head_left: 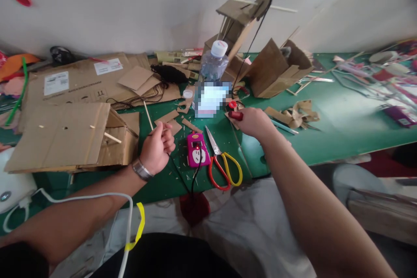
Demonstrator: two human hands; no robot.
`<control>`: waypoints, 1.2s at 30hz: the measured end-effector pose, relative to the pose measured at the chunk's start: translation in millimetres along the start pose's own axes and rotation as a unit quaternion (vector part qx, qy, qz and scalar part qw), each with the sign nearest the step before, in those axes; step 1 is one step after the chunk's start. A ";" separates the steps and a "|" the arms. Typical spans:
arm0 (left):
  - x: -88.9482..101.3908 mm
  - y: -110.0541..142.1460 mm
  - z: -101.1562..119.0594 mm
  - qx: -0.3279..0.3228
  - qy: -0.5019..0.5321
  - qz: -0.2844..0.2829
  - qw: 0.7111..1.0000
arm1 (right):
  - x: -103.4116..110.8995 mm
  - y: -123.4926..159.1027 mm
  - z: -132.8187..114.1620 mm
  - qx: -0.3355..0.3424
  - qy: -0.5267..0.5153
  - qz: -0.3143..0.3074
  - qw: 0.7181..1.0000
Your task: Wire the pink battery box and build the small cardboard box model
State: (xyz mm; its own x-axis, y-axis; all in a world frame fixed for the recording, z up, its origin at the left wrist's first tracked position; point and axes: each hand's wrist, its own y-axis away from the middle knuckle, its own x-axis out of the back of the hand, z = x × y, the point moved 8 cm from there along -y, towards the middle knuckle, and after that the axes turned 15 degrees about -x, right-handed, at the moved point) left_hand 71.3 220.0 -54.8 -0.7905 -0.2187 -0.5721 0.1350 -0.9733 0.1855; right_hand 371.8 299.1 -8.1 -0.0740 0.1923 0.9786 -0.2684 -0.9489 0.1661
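Note:
My left hand (159, 145) is closed with the fingertips pressed together, and a thin wooden stick (147, 115) rises from it. My right hand (256, 122) is closed on a small dark red object with a rounded end (235, 115); most of it is hidden in the fingers. Just beyond that hand lies a red bottle cap (232, 104). Between the hands are a magenta power socket (197, 150) with a black cord plugged in and scissors (224, 160) with one red and one yellow handle. Small cardboard pieces (170, 122) lie near my left hand.
A cardboard box model (61, 134) stands at the left. Behind are a water bottle (213, 61), a pixelated bright screen (211, 99), a tall cardboard structure (239, 21) and an open cardboard box (276, 69). A white cable (97, 195) crosses my left forearm.

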 end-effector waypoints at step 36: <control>-3.0 3.7 16.4 -0.201 -0.214 -0.131 0.947 | 4.7 66.2 -45.5 0.108 -0.098 -0.058 0.988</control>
State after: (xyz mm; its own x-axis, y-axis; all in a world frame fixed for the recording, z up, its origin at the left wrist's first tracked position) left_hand 64.4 218.3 -39.3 -0.9864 -0.0012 -0.1643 0.0490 -0.9567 -0.2870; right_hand 310.0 248.6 2.0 0.1385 0.2715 0.9524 -0.0514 -0.9584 0.2807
